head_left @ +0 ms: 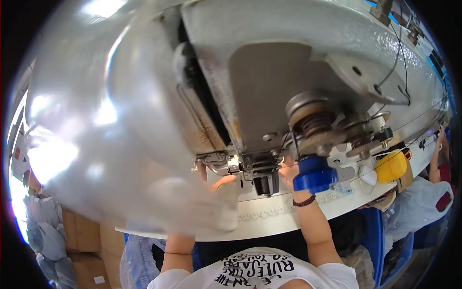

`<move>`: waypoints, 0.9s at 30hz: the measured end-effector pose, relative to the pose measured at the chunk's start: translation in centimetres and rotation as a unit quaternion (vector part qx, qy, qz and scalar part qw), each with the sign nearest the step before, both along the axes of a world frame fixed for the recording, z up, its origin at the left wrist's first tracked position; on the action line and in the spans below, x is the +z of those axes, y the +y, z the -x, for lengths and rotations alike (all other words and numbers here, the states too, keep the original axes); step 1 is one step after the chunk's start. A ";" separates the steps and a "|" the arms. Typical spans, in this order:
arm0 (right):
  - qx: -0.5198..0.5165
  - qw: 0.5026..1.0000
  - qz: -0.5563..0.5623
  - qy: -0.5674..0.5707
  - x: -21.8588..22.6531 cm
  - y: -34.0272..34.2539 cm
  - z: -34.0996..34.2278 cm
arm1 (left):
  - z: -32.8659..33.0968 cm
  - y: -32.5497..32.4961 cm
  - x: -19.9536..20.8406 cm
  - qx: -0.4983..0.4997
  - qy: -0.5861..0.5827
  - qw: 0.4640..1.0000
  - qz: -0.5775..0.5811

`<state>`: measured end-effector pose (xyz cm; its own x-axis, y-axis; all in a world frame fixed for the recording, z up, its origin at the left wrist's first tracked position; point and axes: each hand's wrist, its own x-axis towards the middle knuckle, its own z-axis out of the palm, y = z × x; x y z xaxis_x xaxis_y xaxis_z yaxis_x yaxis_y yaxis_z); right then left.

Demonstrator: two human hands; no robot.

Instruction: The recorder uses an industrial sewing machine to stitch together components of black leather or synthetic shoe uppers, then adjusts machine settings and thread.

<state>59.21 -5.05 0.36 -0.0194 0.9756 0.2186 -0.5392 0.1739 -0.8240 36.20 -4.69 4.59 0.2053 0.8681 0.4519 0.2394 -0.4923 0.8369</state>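
Observation:
A grey sewing machine [269, 29] fills most of the view, very close and partly blurred. Below its head, my left hand [220, 183] reaches in beside the needle area, with a finger and thumb extended apart and the rest hidden by the housing. On the other side my right hand [288, 172] is near the black clamp-like part [265, 183], its fingers largely covered by the machine. A blue knob [315, 174] sits in front of that hand, below the metal tension discs [312, 113]. Both hands are over the white table [264, 212]. No cloth can be made out between them.
A yellow container [391, 166] and a white rounded object [368, 173] stand on the table at right. Another person's arm [437, 156] shows at far right. Blue crates [373, 236], plastic bags [414, 204] and cardboard boxes [82, 231] surround the table. Dark thread [402, 53] hangs along the machine.

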 end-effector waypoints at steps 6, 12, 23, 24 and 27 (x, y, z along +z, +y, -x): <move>-0.154 0.965 -0.030 -0.211 0.0 -2.0 -0.9 | -0.7 -0.2 -0.6 -0.091 -0.195 0.966 0.141; -0.121 0.868 0.006 -0.481 -0.3 -9.2 -5.2 | 2.6 0.8 -2.3 -0.159 -0.280 0.944 0.071; -0.219 0.520 0.030 -0.825 -3.8 -13.2 -14.1 | 5.5 0.4 -2.4 -0.047 -0.276 0.959 0.054; -0.202 0.544 0.014 -0.815 -3.5 -13.3 -13.9 | 5.8 0.4 -2.4 -0.068 -0.342 0.932 0.096; -0.183 0.647 -0.050 -0.739 -1.9 -13.7 -11.8 | 6.8 0.4 -2.7 -0.025 -0.414 0.903 0.115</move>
<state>71.02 -18.72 -1.59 -0.0512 0.9566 0.2870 0.9164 0.1592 -0.3673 29.38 -4.28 1.94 -0.0781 0.9574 0.2779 -0.5328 -0.2757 0.8001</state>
